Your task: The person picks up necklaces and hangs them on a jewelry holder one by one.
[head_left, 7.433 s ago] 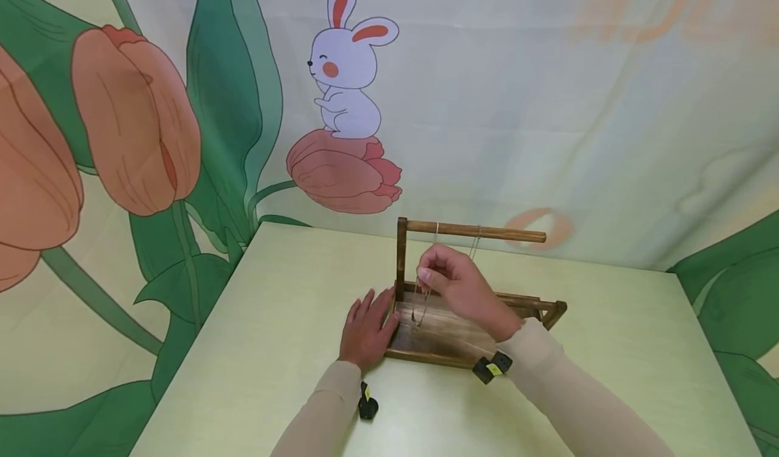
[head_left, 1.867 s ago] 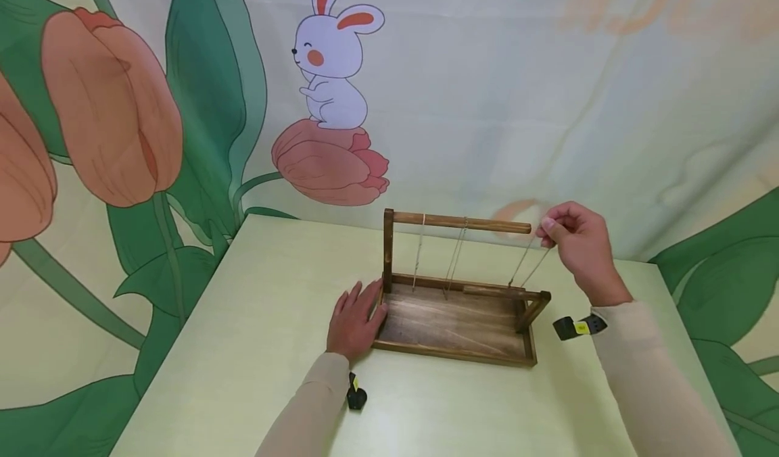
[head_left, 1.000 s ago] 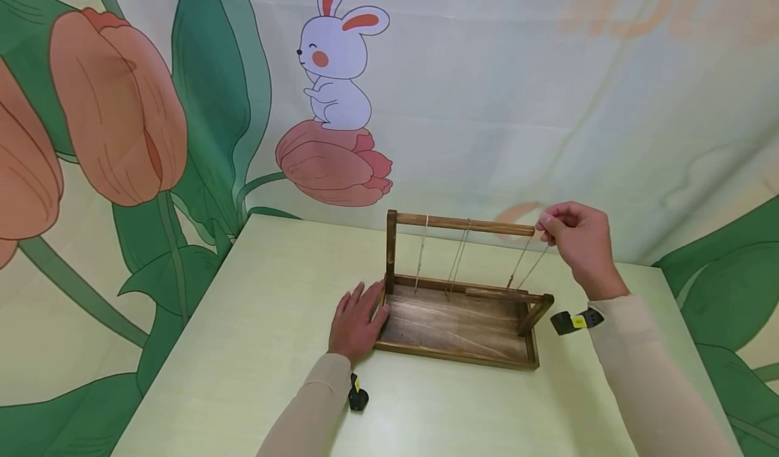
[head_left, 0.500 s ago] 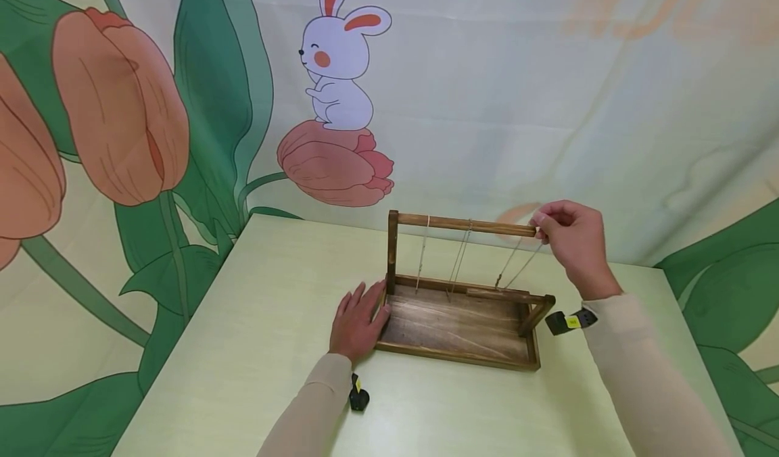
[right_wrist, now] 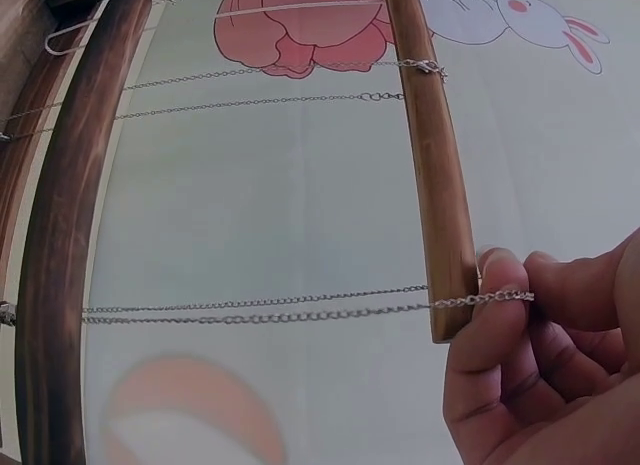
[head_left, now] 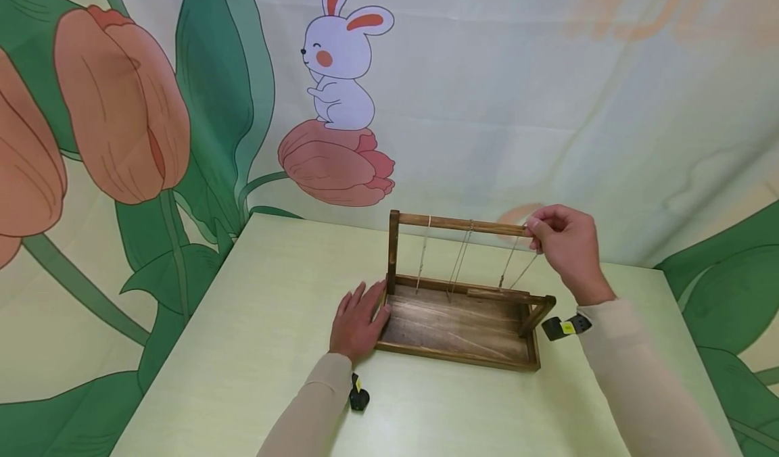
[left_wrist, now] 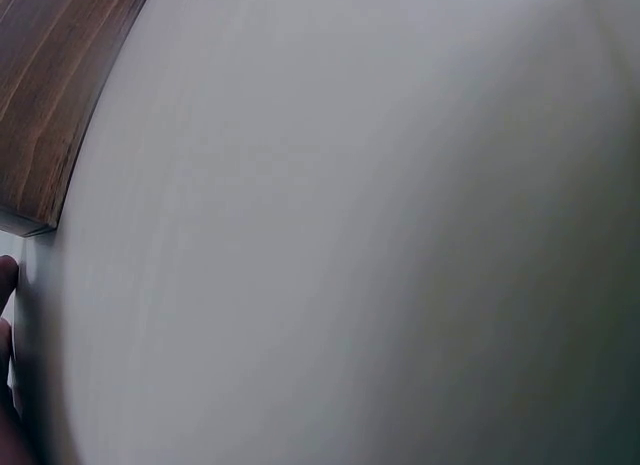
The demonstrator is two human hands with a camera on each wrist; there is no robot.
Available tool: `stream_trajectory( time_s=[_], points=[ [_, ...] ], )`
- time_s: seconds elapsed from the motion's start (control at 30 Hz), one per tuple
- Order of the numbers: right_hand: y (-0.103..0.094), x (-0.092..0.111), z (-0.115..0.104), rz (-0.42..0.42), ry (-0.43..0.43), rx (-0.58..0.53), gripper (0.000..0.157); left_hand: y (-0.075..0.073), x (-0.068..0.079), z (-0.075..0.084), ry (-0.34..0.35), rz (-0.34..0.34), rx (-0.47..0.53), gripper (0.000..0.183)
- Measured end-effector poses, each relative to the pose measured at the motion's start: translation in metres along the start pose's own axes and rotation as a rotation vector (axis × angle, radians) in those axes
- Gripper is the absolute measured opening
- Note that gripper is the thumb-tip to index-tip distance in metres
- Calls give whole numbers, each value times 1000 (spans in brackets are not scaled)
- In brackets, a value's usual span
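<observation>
A brown wooden jewelry stand has a tray base (head_left: 450, 359), an upper bar (head_left: 447, 223) on a left post, and a lower bar (head_left: 499, 295) at the right. My right hand (head_left: 566, 247) pinches a thin silver chain necklace (right_wrist: 250, 315) between thumb and fingertips at the upper bar's free end. Its two strands run down from there, one overlapping the bar end in the right wrist view. My left hand (head_left: 358, 322) lies flat on the table with fingers spread, its thumb side against the tray's left edge. In the left wrist view only a bit of fingers (left_wrist: 6, 285) shows.
From the upper bar hang a pale necklace (head_left: 422, 257) at the left and another chain (head_left: 460, 261) in the middle. The stand sits on a pale yellow-green table (head_left: 255, 349). Behind it hangs a backdrop printed with a rabbit (head_left: 343, 71) and tulips.
Earlier my right hand held a chain over the tray's left part; it moved right to the bar's free end. In the last second it shifts slightly left along the bar. My left hand stays.
</observation>
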State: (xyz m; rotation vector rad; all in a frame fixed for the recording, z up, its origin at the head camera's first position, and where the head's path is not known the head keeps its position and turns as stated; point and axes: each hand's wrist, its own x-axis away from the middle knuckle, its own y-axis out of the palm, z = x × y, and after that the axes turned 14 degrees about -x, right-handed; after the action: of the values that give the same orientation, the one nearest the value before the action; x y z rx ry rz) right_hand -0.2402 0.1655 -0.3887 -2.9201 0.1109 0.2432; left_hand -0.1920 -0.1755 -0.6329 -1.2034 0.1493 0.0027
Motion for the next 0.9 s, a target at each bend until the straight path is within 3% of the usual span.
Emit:
stream_trajectory(
  time_s=[0.9],
  points=[
    [18,2,-6,-47,-12,-16,18,0,0,2,-16,-1,13,57]
  ],
)
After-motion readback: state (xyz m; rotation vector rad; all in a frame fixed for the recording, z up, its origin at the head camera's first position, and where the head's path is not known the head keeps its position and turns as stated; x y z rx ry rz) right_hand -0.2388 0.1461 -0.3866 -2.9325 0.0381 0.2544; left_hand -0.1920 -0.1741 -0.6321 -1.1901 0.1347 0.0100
